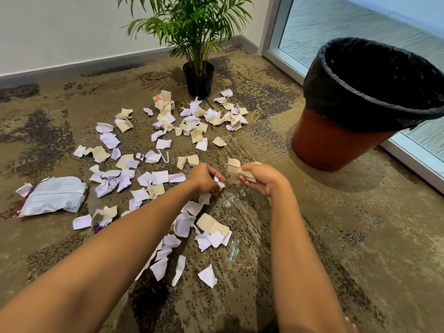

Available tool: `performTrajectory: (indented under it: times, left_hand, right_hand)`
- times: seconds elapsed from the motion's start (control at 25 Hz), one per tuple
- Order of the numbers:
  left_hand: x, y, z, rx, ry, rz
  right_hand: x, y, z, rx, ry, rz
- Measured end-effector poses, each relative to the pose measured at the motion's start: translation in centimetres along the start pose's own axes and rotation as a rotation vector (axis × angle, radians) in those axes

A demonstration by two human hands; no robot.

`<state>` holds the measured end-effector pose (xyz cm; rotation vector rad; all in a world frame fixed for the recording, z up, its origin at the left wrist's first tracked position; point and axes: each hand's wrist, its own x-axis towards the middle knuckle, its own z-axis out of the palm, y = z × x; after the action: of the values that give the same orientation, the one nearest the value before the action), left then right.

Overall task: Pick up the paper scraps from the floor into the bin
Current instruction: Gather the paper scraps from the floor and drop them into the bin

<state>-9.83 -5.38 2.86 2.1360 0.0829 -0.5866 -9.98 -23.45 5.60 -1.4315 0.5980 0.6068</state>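
Note:
Several white and tan paper scraps (158,145) lie scattered over the patterned carpet, from the plant pot down to my forearms. My left hand (204,177) is closed around a white scrap (219,183) just above the floor. Close beside it, my right hand (260,177) grips several tan scraps (236,169). The bin (331,143) is red-brown with a black liner and stands at the right, beyond my right hand, its mouth open towards me.
A potted palm (199,79) stands at the back centre by the wall. A crumpled silver wrapper (54,195) lies at the left. Clear plastic bits (233,248) sit among the scraps. A glass door frame (408,159) runs behind the bin.

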Motion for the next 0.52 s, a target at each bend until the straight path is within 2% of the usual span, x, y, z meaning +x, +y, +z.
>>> performTrajectory:
  times: [0.12,0.28,0.4,0.52]
  left_hand:
    - [0.5,0.3,0.5,0.096,0.027,0.036]
    - [0.8,0.8,3.4,0.391,-0.014,0.147]
    - [0.7,1.0,5.7,0.471,-0.098,0.195]
    - [1.2,1.0,6.1,0.484,-0.083,0.173]
  right_hand:
    - [-0.8,-1.6,-0.1,0.120,-0.020,-0.065]
    - [-1.2,-3.4,-1.3,0.209,0.011,-0.160]
    - [-1.2,-4.1,-1.8,0.229,0.014,-0.191]
    - [-1.3,-4.3,-1.7,0.259,0.001,-0.202]
